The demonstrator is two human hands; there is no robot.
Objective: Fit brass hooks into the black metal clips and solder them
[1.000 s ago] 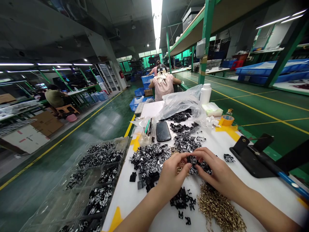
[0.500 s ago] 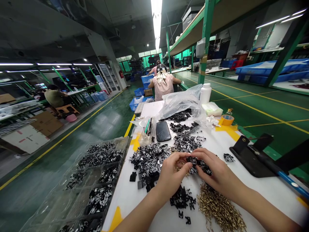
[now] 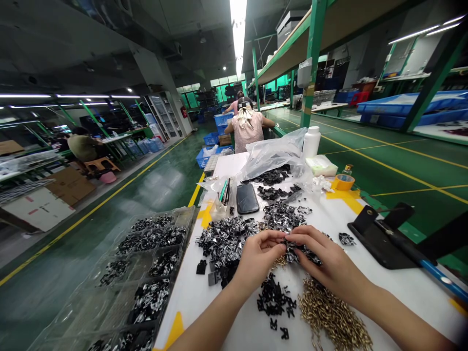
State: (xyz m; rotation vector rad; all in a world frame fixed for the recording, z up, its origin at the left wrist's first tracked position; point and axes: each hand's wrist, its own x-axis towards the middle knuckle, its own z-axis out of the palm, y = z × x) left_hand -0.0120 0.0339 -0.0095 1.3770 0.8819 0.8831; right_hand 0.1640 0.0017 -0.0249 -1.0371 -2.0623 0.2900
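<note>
Over the middle of the white table, my left hand [image 3: 256, 257] and my right hand [image 3: 325, 253] meet at the fingertips. Both are closed in a pinch, and whatever sits between the fingers is too small and covered to make out. Dark clip pieces [image 3: 309, 256] lie just under my right hand. Beyond and left of my left hand spreads a heap of black and silver metal clips [image 3: 226, 239]. Small black parts [image 3: 272, 297] lie below my hands. A pile of brass-coloured small pieces [image 3: 332, 314] rests under my right forearm.
A phone [image 3: 247, 199] lies behind the clips, beside a small box of tools [image 3: 220, 207]. A clear compartment tray [image 3: 146, 273] with clips stands left. At right is a black fixture with a blue handle [image 3: 438, 278]. A person [image 3: 248, 129] sits ahead.
My fingertips have come slightly closer together, and my left hand has shifted a little to the left. The dark piece between them shows less. The piles look the same.
</note>
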